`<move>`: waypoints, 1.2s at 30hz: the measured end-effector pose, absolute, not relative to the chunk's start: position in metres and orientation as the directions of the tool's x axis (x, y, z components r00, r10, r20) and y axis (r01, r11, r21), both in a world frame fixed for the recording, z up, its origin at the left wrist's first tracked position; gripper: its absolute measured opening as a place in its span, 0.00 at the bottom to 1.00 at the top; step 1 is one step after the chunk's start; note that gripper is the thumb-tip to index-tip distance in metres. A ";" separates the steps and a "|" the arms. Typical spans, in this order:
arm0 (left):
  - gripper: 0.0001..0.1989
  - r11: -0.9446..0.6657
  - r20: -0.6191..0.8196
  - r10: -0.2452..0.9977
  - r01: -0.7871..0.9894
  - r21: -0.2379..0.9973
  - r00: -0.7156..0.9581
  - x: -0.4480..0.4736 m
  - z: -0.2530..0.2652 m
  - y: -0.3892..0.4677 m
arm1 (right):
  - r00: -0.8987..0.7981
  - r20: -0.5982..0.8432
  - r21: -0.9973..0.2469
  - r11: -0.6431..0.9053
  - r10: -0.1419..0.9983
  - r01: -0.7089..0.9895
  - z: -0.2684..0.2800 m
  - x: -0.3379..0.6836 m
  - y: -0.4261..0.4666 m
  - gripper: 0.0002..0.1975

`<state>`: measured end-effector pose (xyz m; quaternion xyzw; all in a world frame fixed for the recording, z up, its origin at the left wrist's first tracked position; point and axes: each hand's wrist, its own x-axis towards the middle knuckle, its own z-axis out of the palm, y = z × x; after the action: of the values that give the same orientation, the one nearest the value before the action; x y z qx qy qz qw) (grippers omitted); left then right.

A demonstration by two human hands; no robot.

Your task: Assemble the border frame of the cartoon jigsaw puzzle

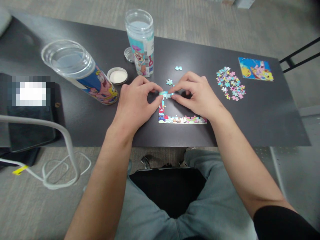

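Note:
A partly joined jigsaw puzzle border (183,120) lies on the dark table, with a left side and a bottom row of colourful pieces. My left hand (132,105) pinches its upper left corner between thumb and fingers. Across from it, my right hand (198,95) has thumb and index finger closed on a light blue puzzle piece (167,95) against that corner; whether the two interlock I cannot tell. Just beyond the fingers lie a loose puzzle piece (169,82) and, farther back, some pale blue joined or touching pieces (178,68).
Left of the puzzle stand two clear-topped jars with cartoon labels, a large jar (97,81) and a smaller jar (143,50), near round lids (117,76). To the right are a pile of pieces (231,83) and a cartoon picture card (256,69). A white cable (66,136) loops at left.

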<state>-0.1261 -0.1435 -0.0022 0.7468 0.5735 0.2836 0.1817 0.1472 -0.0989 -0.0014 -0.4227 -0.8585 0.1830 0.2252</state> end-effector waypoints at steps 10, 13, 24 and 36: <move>0.14 -0.259 0.215 0.964 0.736 0.626 0.156 -0.130 -0.003 -0.143 | -0.458 0.270 -0.536 0.527 0.847 0.659 0.005 0.166 -0.089 0.13; 0.15 -0.259 0.202 0.965 0.734 0.628 0.167 -0.132 -0.002 -0.143 | -0.405 0.254 -0.521 0.477 0.879 0.708 0.007 0.182 -0.080 0.10; 0.17 -0.159 0.153 0.985 0.775 0.612 0.081 -0.131 0.002 -0.141 | -0.449 0.237 -0.519 0.503 0.861 0.691 -0.013 0.175 -0.070 0.14; 0.10 -0.113 0.163 0.987 0.777 0.619 0.013 -0.130 0.003 -0.139 | -0.441 0.262 -0.561 0.507 0.858 0.654 -0.017 0.175 -0.066 0.07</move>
<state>-0.1299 -0.1391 0.0032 0.6880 0.6408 0.2880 0.1819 0.1751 -0.0661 -0.0167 -0.4574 -0.8267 0.1927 0.2650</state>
